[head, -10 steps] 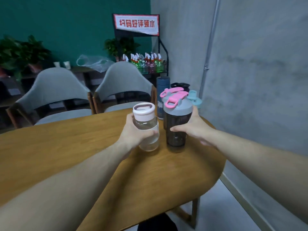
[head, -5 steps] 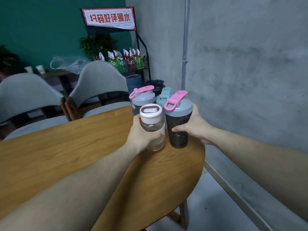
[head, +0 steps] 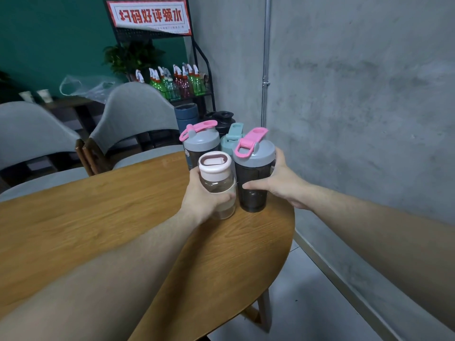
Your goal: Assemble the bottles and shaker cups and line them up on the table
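My left hand (head: 200,198) grips a clear bottle with a pale pink lid (head: 215,166), standing upright on the wooden table (head: 110,217) near its far right end. Right beside it, my right hand (head: 283,183) wraps a dark shaker cup with a grey lid and pink flip handle (head: 253,156). The two containers nearly touch. Behind them stand a second grey-lidded shaker with a pink handle (head: 200,139), a teal-lidded bottle (head: 232,139), a dark blue cylinder (head: 186,114) and a black-lidded bottle (head: 222,119).
The table's rounded right edge (head: 290,232) lies close to the shaker cup, with floor below. A concrete wall (head: 344,94) runs along the right. Two grey chairs (head: 133,114) stand behind the table, and a black rack of spray bottles (head: 177,82) is further back.
Both hands carried their containers toward the table's right end, and the view panned right. The shaker cup and the pink-lidded bottle have drawn closer together.
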`<state>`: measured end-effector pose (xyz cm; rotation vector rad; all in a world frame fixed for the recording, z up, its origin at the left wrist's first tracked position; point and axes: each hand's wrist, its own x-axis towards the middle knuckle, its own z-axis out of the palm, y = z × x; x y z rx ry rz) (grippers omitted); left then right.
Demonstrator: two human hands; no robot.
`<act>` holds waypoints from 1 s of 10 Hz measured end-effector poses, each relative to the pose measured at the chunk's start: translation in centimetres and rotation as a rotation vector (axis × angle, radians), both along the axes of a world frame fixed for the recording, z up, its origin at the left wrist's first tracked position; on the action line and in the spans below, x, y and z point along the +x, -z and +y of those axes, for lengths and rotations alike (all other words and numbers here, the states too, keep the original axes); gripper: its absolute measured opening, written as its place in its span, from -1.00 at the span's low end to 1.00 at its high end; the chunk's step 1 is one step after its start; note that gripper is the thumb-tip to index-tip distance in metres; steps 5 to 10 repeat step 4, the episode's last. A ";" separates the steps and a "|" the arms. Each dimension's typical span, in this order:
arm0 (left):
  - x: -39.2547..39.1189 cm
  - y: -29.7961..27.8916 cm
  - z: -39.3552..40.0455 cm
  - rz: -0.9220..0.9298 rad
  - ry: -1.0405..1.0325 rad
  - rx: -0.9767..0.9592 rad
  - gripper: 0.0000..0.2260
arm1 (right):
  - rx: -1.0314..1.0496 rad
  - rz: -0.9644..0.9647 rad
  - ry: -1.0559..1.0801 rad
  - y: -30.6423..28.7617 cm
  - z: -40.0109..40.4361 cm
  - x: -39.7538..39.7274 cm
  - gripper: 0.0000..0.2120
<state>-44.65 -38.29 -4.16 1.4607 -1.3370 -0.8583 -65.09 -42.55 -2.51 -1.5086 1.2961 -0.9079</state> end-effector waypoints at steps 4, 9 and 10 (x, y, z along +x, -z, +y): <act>2.5 -3.0 2.0 -0.128 -0.031 0.269 0.01 | -0.135 0.070 0.139 -4.3 5.7 -0.1 -0.04; 2.5 -3.0 2.0 -0.128 -0.031 0.269 0.01 | -0.135 0.070 0.139 -4.3 5.7 -0.1 -0.04; 2.5 -3.0 2.0 -0.128 -0.031 0.269 0.01 | -0.135 0.070 0.139 -4.3 5.7 -0.1 -0.04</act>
